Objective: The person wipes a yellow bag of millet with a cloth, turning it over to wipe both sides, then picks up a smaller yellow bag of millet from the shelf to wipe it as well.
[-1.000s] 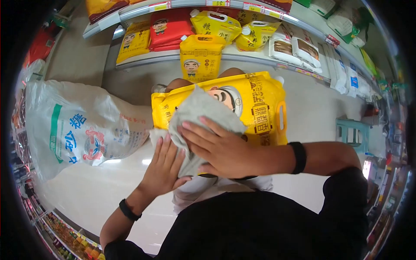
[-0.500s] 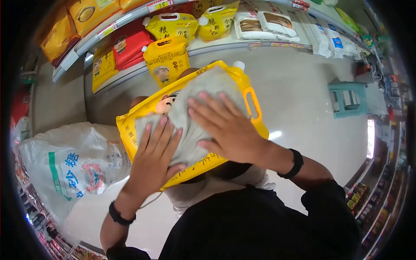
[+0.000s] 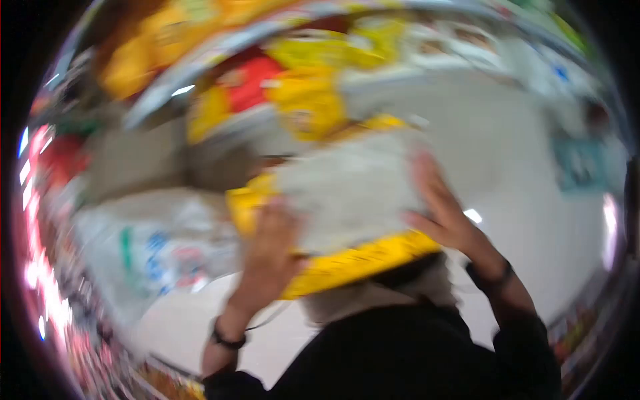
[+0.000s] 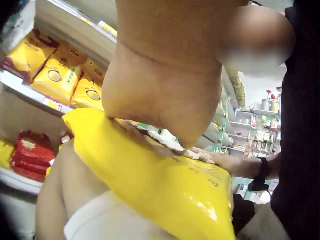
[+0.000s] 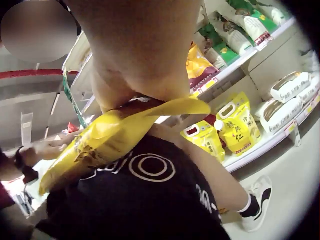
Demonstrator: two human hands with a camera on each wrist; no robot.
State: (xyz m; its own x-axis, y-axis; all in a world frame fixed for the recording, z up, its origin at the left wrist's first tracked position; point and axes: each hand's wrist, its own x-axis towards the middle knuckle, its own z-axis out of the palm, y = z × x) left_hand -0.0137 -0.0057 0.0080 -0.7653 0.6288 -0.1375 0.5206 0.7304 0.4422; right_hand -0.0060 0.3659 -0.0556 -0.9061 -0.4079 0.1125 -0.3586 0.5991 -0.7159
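Observation:
A large yellow bag (image 3: 367, 263) lies across the person's lap, tilted, with a grey cloth (image 3: 353, 190) spread flat over most of its upper face. The left hand (image 3: 270, 250) rests on the cloth's left edge, fingers extended and pointing away from the body. At the cloth's right edge lies the right hand (image 3: 440, 203), its thumb spread apart from the fingers. Motion blurs both hands in the head view. From the wrists, the bag's yellow side (image 4: 165, 195) shows below the left palm, and its far end (image 5: 185, 107) juts out beneath the right hand.
A white woven sack (image 3: 160, 247) with blue and green print stands on the floor at the left. Ahead, a small yellow bag (image 3: 307, 103) stands before shelves of yellow and red bags (image 3: 253, 80). A teal stool (image 3: 580, 163) is at the far right.
The cloth, bunched under the hands a second ago, is now spread flat over the bag. The hands have moved apart, the right one outward to the cloth's right edge. The head view has shifted and blurred.

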